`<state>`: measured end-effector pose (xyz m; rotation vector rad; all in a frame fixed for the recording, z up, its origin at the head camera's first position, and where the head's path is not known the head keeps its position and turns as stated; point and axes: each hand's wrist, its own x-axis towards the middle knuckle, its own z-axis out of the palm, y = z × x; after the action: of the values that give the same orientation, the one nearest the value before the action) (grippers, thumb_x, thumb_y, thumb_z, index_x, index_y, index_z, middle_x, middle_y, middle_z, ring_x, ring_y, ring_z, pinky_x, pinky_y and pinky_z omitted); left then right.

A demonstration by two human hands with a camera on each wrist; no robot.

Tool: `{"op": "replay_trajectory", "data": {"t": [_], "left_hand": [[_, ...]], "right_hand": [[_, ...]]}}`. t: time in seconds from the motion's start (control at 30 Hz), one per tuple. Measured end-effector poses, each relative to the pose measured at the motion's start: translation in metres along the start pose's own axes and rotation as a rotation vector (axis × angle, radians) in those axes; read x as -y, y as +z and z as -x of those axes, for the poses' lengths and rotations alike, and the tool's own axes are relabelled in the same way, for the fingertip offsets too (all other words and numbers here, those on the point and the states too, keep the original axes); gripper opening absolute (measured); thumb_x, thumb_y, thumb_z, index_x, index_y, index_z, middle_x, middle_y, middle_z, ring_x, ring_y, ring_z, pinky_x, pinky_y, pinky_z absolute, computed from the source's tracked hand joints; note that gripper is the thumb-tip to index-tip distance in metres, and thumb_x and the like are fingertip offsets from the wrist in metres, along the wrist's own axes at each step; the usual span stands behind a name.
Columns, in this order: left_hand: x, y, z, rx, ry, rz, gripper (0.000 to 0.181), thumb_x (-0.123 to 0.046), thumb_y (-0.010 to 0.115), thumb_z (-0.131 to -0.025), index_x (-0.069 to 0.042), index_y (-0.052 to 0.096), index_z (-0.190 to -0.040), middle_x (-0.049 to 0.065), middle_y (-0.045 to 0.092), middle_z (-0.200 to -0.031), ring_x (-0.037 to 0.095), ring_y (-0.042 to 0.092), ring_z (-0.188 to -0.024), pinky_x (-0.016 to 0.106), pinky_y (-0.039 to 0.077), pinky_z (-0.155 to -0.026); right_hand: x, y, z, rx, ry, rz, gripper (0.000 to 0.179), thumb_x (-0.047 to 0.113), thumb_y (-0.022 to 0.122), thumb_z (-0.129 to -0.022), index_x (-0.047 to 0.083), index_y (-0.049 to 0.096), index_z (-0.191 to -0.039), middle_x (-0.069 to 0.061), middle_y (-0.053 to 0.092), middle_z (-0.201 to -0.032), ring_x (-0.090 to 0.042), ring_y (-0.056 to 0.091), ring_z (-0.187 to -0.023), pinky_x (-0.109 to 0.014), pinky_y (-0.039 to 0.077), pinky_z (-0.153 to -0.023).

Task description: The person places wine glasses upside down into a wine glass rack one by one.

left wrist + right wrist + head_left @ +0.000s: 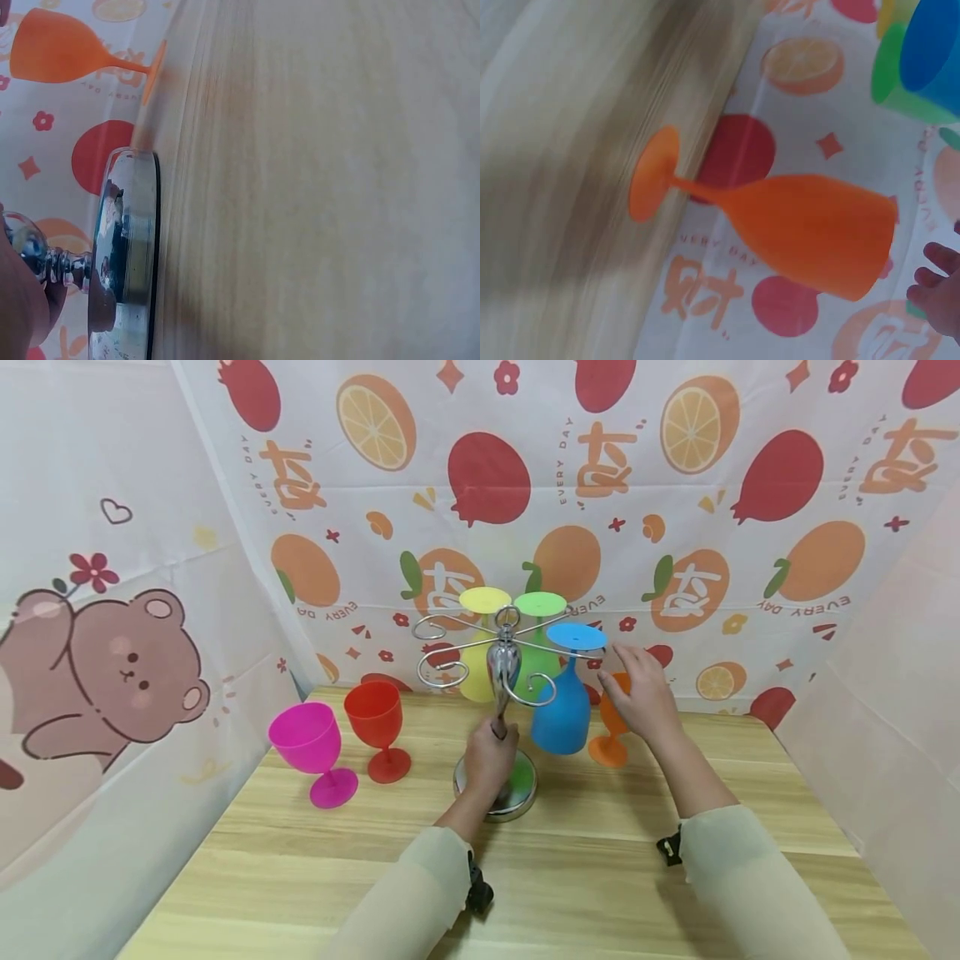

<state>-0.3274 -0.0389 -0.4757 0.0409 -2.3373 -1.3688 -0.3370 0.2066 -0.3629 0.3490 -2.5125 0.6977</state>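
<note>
My left hand point(489, 758) grips the stem of a chrome goblet rack point(504, 662) with curled wire arms; its round base point(127, 262) stands on the table. From the arms hang a blue goblet point(561, 717), a green goblet point(531, 675) and a yellow goblet point(477, 675), all upside down. My right hand point(643, 689), fingers extended and loosely bent, is just right of the blue goblet's foot and holds nothing. Below it, partly behind the hand, an orange goblet point(814, 229) stands upright on the table, apart from the fingers.
To the rack's left, a red goblet point(375, 717) and a magenta goblet point(306, 739) stand upright on the wooden table point(300, 877). A fruit-print cloth point(615, 560) hangs behind the table. Another cloth with a bear print point(135, 668) hangs on the left.
</note>
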Motion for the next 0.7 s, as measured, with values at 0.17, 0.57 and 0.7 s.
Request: {"op": "replay_trajectory", "data": {"t": [0.17, 0.57, 0.7], "left_hand": [[-0.001, 0.0, 0.002, 0.001, 0.007, 0.008, 0.031, -0.026, 0.063, -0.093, -0.014, 0.046, -0.069, -0.004, 0.037, -0.058, 0.015, 0.041, -0.052, 0.03, 0.033, -0.046], [-0.001, 0.001, 0.004, 0.003, -0.019, 0.004, 0.031, -0.031, 0.061, -0.092, -0.015, 0.046, -0.071, -0.004, 0.036, -0.057, 0.015, 0.04, -0.052, 0.029, 0.032, -0.046], [0.0, -0.002, 0.005, 0.0, -0.008, 0.012, 0.031, -0.03, 0.062, -0.092, -0.014, 0.046, -0.07, -0.005, 0.036, -0.056, 0.014, 0.04, -0.05, 0.028, 0.032, -0.045]], "right_hand": [[-0.011, 0.004, -0.012, 0.091, 0.039, 0.097, 0.063, 0.042, 0.057, -0.097, 0.009, 0.042, -0.149, -0.018, 0.043, -0.148, -0.041, 0.036, -0.137, -0.065, 0.038, -0.105], [-0.032, 0.027, -0.015, 0.32, 0.148, 0.265, 0.073, 0.049, 0.054, -0.096, 0.008, 0.033, -0.153, -0.024, 0.033, -0.154, -0.049, 0.023, -0.142, -0.069, 0.013, -0.114], [-0.03, 0.031, -0.014, 0.296, 0.155, 0.279, 0.071, 0.041, 0.062, -0.093, 0.008, 0.037, -0.15, -0.023, 0.038, -0.151, -0.047, 0.03, -0.137, -0.069, 0.017, -0.114]]}}
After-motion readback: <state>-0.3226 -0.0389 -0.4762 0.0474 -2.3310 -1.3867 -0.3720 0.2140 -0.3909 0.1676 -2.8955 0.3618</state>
